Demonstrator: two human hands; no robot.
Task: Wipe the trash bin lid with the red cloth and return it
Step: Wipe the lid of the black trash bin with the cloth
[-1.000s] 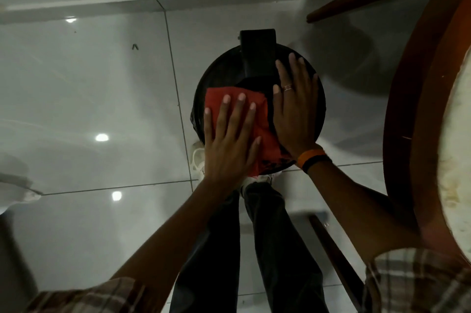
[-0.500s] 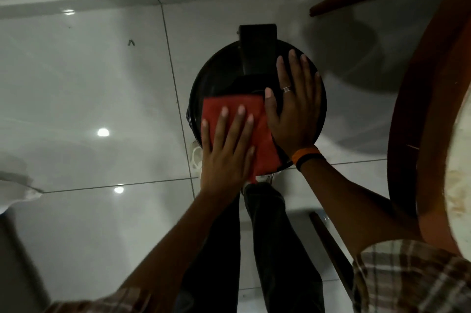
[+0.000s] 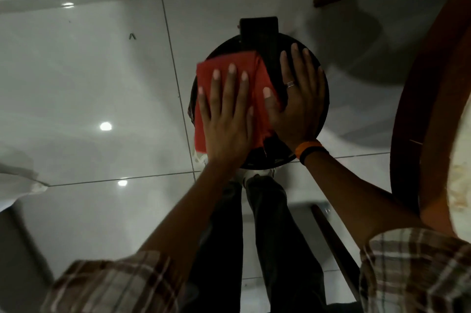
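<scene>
The black round lid [image 3: 322, 98] sits on top of the bin, and the bin stands on the shiny grey floor [image 3: 89, 83]. The red cloth [image 3: 229, 63] lies flat on the left half of the lid, and its left edge hangs a little past the lid's rim. The left hand [image 3: 226, 124] lies on top of the cloth with the palm down and the fingers spread out flat; it presses the cloth and does not grip it. The cloth shows above the fingertips and on both sides of the hand. The right hand [image 3: 298, 106] lies flat on the right half of the lid, fingers out, holding nothing. Its thumb touches the right edge of the cloth. There is a ring [image 3: 290, 84] on one finger and an orange band [image 3: 308, 147] on the wrist. A black flat part [image 3: 258, 32] sticks out at the far edge of the lid, just past the cloth. A brown wooden table [image 3: 433, 121] is on the right, close to the bin. Dark trouser legs [image 3: 267, 236] show below the lid.
</scene>
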